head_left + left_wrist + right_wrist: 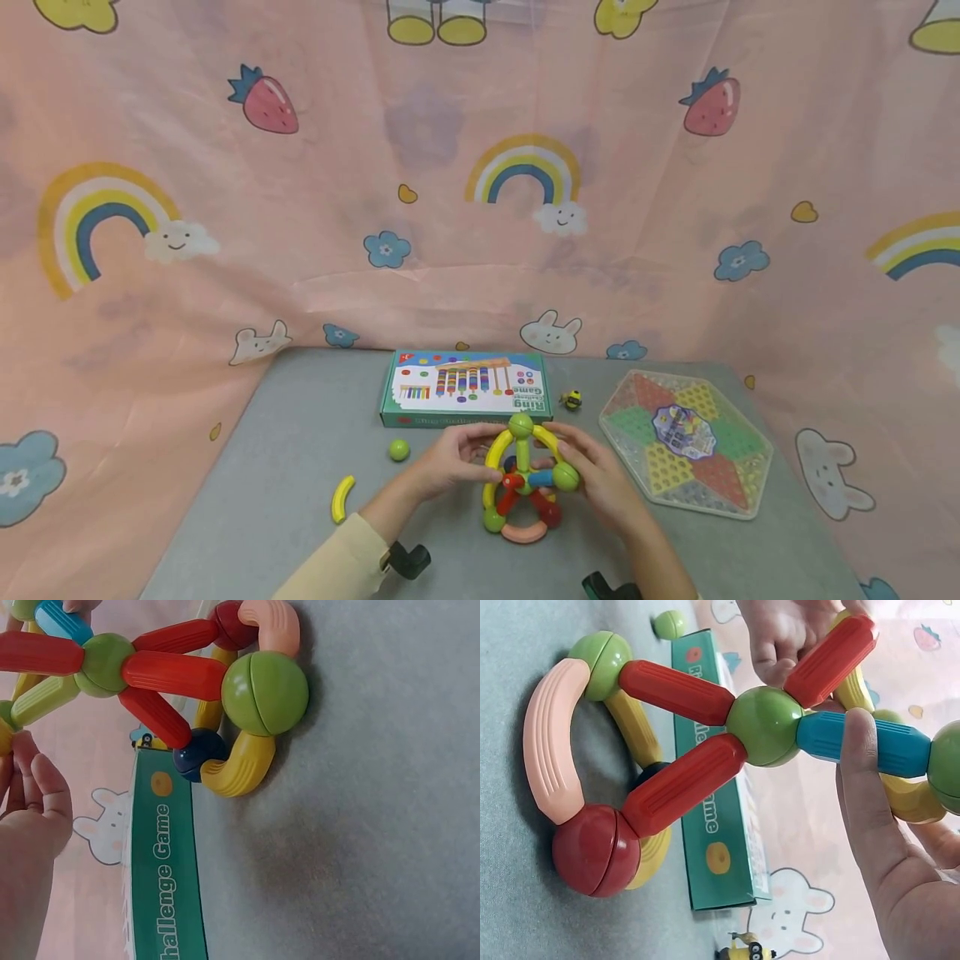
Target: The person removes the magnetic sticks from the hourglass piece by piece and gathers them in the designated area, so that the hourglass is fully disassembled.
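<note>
A toy frame of coloured rods and balls (525,483) stands on the grey table, resting on a pink curved piece (523,532). My left hand (480,467) grips its left side at the yellow arc, and in the right wrist view its fingers (780,637) pinch a red rod (832,649). My right hand (570,468) holds the right side, with its thumb (862,765) lying across the blue rod (889,746) beside the central green ball (769,725). The left wrist view shows the frame's base with a green ball (264,692) on the table.
A loose green ball (399,451) and a yellow curved piece (342,497) lie left of the frame. Behind it lies a green game box (467,387) and a small yellow figure (572,400). A hexagonal checkers board (686,437) sits right. Pink patterned cloth surrounds the table.
</note>
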`<state>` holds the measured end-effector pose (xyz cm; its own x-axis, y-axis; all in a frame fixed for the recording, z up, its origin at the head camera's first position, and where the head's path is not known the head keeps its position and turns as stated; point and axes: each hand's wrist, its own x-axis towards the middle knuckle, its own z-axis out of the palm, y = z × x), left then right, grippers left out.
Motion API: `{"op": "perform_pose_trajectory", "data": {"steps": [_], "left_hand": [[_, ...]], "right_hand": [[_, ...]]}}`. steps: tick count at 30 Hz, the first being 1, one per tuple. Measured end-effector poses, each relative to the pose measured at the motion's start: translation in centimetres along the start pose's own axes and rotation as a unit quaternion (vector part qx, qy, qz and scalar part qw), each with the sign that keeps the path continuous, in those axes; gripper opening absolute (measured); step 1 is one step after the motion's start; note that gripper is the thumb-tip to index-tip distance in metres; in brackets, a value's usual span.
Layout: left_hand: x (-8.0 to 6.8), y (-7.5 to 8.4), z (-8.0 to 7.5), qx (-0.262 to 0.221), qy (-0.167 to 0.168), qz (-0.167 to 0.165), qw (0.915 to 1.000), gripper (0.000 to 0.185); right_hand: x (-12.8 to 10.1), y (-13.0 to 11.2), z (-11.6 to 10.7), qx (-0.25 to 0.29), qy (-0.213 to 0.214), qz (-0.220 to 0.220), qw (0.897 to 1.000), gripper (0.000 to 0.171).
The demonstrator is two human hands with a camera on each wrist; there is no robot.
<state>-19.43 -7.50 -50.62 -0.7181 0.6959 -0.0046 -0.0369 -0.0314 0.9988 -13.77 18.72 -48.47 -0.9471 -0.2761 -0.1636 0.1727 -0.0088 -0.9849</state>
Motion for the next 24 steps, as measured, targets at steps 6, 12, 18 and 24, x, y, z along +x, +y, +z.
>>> {"op": "perform_pose_trajectory", "data": {"steps": [6,12,18,24], "left_hand": [[-0.02,0.0,0.13,0.033,0.022,-0.01,0.9992,0.055],[0.07,-0.06,0.37,0.044,0.03,-0.01,0.9985,0.052],[0.1,-0.29,0.5,0.026,0.036,-0.018,0.9989,0.055],[0.35,-0.19,0.66,0.019,0.042,-0.023,0.9987,0.053]], "right_hand": [[-0.01,0.05,-0.03,0.0,0.0,0.001,1.0,0.054],[0.01,0.01,-0.04,-0.001,0.006,0.006,1.0,0.053],[-0.19,-0.17,0.09,-0.003,0.001,0.004,1.0,0.053],[-0.15,-0.11,0.08,-0.005,0.001,0.0,1.0,0.053]]}}
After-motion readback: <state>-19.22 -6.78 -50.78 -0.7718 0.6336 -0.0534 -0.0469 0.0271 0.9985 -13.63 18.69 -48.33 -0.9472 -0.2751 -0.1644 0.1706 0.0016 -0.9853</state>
